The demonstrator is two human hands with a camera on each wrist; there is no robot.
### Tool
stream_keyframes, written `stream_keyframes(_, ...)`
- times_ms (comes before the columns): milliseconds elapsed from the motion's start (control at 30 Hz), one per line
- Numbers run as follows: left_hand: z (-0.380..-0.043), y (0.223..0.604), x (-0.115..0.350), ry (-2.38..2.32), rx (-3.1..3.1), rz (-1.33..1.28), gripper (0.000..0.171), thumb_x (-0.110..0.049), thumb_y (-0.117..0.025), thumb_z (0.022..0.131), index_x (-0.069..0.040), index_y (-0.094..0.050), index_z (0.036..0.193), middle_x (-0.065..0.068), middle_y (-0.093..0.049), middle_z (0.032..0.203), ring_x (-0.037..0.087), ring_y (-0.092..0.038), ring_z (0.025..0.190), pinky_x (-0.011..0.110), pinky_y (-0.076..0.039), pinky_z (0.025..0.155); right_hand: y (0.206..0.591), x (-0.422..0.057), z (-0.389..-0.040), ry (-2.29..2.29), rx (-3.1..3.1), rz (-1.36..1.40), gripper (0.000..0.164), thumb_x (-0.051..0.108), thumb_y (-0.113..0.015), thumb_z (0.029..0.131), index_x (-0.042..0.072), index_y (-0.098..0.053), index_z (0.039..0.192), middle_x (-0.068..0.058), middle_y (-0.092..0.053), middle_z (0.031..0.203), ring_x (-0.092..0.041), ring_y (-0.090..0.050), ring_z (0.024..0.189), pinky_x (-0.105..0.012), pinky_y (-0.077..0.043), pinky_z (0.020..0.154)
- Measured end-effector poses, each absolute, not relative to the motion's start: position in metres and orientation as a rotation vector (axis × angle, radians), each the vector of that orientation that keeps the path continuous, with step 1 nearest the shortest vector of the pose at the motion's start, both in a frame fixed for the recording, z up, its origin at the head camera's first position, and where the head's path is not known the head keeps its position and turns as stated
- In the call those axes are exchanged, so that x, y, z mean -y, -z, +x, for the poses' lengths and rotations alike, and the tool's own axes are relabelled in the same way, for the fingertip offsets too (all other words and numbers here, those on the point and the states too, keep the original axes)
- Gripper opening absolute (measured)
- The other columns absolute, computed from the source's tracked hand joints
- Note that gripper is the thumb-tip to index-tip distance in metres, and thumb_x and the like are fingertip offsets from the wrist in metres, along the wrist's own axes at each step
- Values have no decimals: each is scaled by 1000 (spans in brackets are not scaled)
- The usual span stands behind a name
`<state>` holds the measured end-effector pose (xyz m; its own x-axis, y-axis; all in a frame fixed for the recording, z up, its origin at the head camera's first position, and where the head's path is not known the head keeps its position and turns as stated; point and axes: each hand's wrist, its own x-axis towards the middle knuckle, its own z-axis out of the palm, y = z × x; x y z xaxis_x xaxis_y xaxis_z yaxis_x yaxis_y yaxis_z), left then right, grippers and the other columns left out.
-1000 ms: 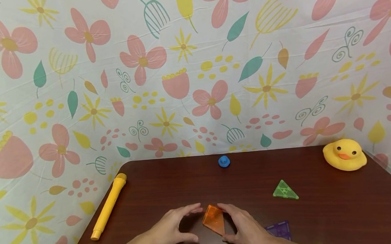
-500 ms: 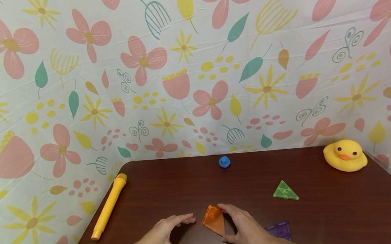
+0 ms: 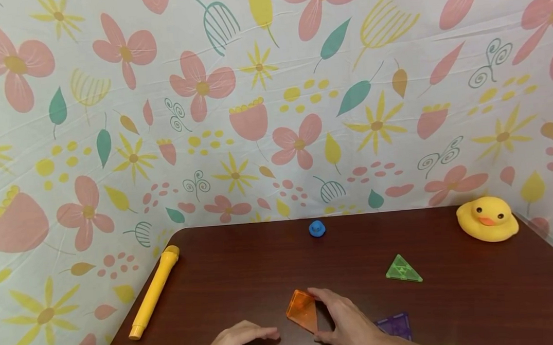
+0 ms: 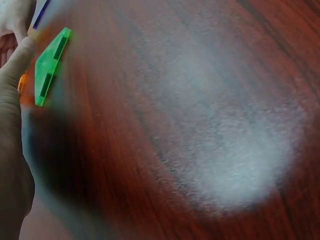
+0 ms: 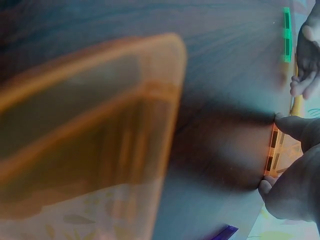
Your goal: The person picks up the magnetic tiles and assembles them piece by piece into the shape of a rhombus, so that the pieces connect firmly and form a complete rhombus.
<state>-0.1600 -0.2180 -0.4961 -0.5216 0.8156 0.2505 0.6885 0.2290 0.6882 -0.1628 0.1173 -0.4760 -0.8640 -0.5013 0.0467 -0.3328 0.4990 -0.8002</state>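
Observation:
In the head view my right hand (image 3: 350, 326) pinches an orange translucent magnetic tile (image 3: 303, 310) near the table's front, thumb and fingers at its two right-hand corners. The right wrist view shows the same orange tile (image 5: 272, 150) between thumb and finger. My left hand (image 3: 242, 341) is apart from it, to its lower left, fingers extended and holding nothing. Beside the left hand's thumb in the left wrist view is a green tile (image 4: 52, 65) with dark strips along its edge. A big orange tile (image 5: 95, 135) is very close to the right wrist camera, blurred.
A purple tile (image 3: 396, 326) lies beside the right wrist, and a green triangular tile (image 3: 403, 270) farther back. Around them are a small blue duck (image 3: 317, 228), a yellow duck (image 3: 487, 220) and a yellow microphone (image 3: 154, 293) at the left edge. Flowered fabric (image 3: 255, 117) hangs behind.
My left hand has drawn away from the orange tile, back toward the lower left and then lower in the head view. The right hand and the orange tile have stayed in place.

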Motion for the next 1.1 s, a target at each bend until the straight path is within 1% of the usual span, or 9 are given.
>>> stream_keyframes(67, -157, 497, 218, -1161, -2314, 1412, 54, -18, -74, 102, -15, -58, 154, -6, -66, 142, 11, -60, 124, 30, -53, 99, 476, -117, -163, 1296, -2546, -712, 82, 18, -94, 84, -1, -51, 151, -20, -58, 147, -45, -57, 133, -61, -49, 101)
stream_keyframes(200, -152, 498, 218, -1154, -2292, 1276, 47, -22, -68, 107, -21, -60, 153, -7, -66, 138, 8, -58, 122, 29, -54, 94, 476, -117, -163, 1297, -2544, -708, 82, 17, -93, 84, -1, -51, 151, -19, -58, 147, -45, -57, 133, -61, -49, 101)
stream_keyframes(300, -147, 499, 218, -1127, -2330, 1234, 44, -26, -65, 109, -25, -62, 152, -7, -65, 134, 7, -59, 119, 28, -54, 88, 476, -117, -162, 1294, -2550, -713, 82, 17, -94, 84, -1, -51, 151, -19, -58, 147, -45, -57, 133, -61, -49, 101)
stream_keyframes(400, -142, 502, 217, -1122, -2384, 1249, 41, -27, -65, 109, -26, -64, 150, -8, -67, 131, 7, -60, 116, 27, -55, 84, 477, -117, -162, 1290, -2556, -721, 82, 18, -94, 84, -1, -51, 151, -19, -58, 147, -45, -57, 132, -61, -50, 101)
stream_keyframes(600, -136, 509, 214, -1162, -2467, 1287, 36, -30, -68, 107, -33, -69, 143, -18, -69, 126, 2, -61, 112, 24, -56, 82, 477, -117, -162, 1290, -2562, -734, 82, 18, -94, 84, -1, -51, 151, -19, -58, 147, -44, -58, 131, -59, -50, 101)
stream_keyframes(700, -136, 513, 213, -1158, -2511, 1349, 35, -27, -68, 106, -34, -70, 141, -21, -70, 124, 1, -62, 112, 22, -56, 81, 477, -117, -161, 1293, -2562, -737, 82, 18, -94, 84, -1, -51, 151, -18, -58, 146, -44, -59, 131, -59, -50, 101)
stream_keyframes(833, -137, 516, 212, -1167, -2528, 1407, 34, -24, -68, 106, -32, -71, 139, -20, -71, 122, 1, -61, 111, 20, -55, 79, 477, -117, -161, 1296, -2560, -736, 81, 18, -93, 84, -1, -50, 151, -18, -58, 146, -44, -59, 131, -59, -51, 100)
stream_keyframes(1100, -139, 514, 211, -1183, -2497, 1406, 32, -23, -68, 106, -32, -73, 136, -19, -71, 117, 0, -61, 107, 19, -55, 77, 477, -117, -161, 1296, -2555, -727, 82, 18, -93, 84, 0, -50, 151, -18, -58, 147, -44, -58, 131, -59, -50, 101)
